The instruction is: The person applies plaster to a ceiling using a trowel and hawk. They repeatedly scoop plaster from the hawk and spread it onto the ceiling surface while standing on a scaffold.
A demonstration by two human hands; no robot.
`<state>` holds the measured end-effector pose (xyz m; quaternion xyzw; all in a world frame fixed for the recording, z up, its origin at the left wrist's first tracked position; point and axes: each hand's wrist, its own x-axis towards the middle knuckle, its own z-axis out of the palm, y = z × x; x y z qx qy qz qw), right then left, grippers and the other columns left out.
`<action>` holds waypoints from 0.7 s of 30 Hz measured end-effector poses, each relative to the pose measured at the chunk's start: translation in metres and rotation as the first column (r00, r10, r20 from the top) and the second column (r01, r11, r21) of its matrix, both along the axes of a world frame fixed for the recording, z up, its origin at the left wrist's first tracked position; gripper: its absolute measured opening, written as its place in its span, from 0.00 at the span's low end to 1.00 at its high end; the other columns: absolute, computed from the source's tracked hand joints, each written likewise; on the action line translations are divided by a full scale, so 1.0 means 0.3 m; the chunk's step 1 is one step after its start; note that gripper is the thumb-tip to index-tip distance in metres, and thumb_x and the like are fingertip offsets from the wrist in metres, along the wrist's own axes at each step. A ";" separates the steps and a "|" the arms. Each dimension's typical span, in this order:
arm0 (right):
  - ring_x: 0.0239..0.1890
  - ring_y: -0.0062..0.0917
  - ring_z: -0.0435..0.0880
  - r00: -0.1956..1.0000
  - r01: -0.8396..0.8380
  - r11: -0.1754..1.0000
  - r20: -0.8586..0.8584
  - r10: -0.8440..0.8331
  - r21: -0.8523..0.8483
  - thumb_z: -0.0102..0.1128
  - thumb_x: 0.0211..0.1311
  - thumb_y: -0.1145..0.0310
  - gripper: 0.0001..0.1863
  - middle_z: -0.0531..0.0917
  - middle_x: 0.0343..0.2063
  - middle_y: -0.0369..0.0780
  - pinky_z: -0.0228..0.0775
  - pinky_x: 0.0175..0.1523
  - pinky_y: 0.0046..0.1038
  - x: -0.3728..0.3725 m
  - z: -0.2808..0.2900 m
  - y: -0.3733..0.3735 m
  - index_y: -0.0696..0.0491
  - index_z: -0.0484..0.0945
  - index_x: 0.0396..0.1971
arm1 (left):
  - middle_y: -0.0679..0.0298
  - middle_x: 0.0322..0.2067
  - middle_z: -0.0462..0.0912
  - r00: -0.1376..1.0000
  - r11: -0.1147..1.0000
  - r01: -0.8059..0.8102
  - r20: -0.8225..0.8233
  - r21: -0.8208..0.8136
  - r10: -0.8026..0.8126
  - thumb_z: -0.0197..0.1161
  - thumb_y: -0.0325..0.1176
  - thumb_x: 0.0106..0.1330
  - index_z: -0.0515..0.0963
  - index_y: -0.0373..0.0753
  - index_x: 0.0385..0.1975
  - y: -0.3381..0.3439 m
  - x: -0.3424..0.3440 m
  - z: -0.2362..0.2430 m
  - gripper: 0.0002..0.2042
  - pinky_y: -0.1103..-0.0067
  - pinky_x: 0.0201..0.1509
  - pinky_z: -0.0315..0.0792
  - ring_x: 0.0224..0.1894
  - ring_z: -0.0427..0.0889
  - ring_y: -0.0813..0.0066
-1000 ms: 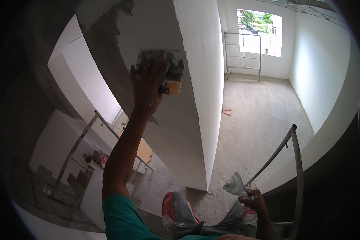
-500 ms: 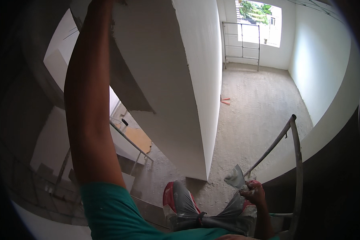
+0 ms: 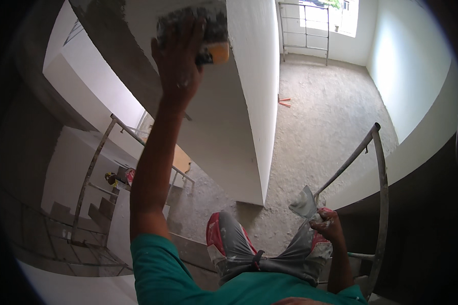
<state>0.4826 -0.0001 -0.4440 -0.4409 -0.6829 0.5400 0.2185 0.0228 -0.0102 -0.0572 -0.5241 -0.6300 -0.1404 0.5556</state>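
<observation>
High in the view, my left hand [image 3: 180, 58] presses a broad, plaster-smeared putty knife [image 3: 216, 23] with an orange part against a grey wall face [image 3: 208, 96]. The fingers lie stretched along its blade, and part of the tool is hidden under them. Low on the right, close to my knee, my right hand [image 3: 328, 223] is closed round the handle of a smaller putty knife [image 3: 304, 202]. That blade points up and carries pale grey paste.
Scaffold rails stand on my right [image 3: 380, 193] and left [image 3: 89, 175]. Beyond the wall's white side [image 3: 254, 76], a metal frame [image 3: 305, 30] leans near the window. Orange strips [image 3: 285, 102] lie on the dusty floor [image 3: 325, 117]. A person [image 3: 118, 178] is partly visible at lower left.
My left hand, beyond the top edge before, has come down and right into view with the broad putty knife. My right hand keeps the smaller one almost in place. The view has shifted slightly.
</observation>
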 end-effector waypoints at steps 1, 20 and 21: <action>0.33 0.18 0.78 1.000 0.005 1.000 0.021 -0.005 0.006 0.76 0.38 0.71 0.26 0.81 0.32 0.41 0.71 0.37 0.22 0.006 -0.005 -0.004 0.65 0.78 0.40 | 0.63 0.63 0.62 0.999 1.000 0.004 0.032 -0.004 -0.004 0.69 0.29 0.43 0.58 0.49 0.64 0.003 -0.002 -0.064 0.42 0.47 0.62 0.51 0.64 0.60 0.55; 0.30 0.18 0.77 0.999 -0.014 0.997 -0.033 0.011 -0.079 0.77 0.36 0.71 0.30 0.81 0.29 0.40 0.71 0.35 0.20 0.008 0.159 -0.006 0.67 0.77 0.43 | 0.63 0.63 0.64 0.953 0.950 0.269 0.098 0.156 -0.286 0.60 0.27 0.50 0.60 0.48 0.64 -0.119 -0.071 0.077 0.36 0.49 0.66 0.42 0.66 0.59 0.60; 0.31 0.19 0.78 0.999 -0.010 0.994 -0.055 0.004 -0.112 0.77 0.35 0.70 0.30 0.81 0.29 0.41 0.71 0.36 0.21 0.008 0.178 -0.015 0.67 0.77 0.43 | 0.62 0.62 0.65 0.934 0.909 0.352 -0.025 0.225 -0.356 0.58 0.28 0.52 0.60 0.47 0.64 -0.070 -0.123 0.209 0.34 0.51 0.65 0.45 0.65 0.62 0.59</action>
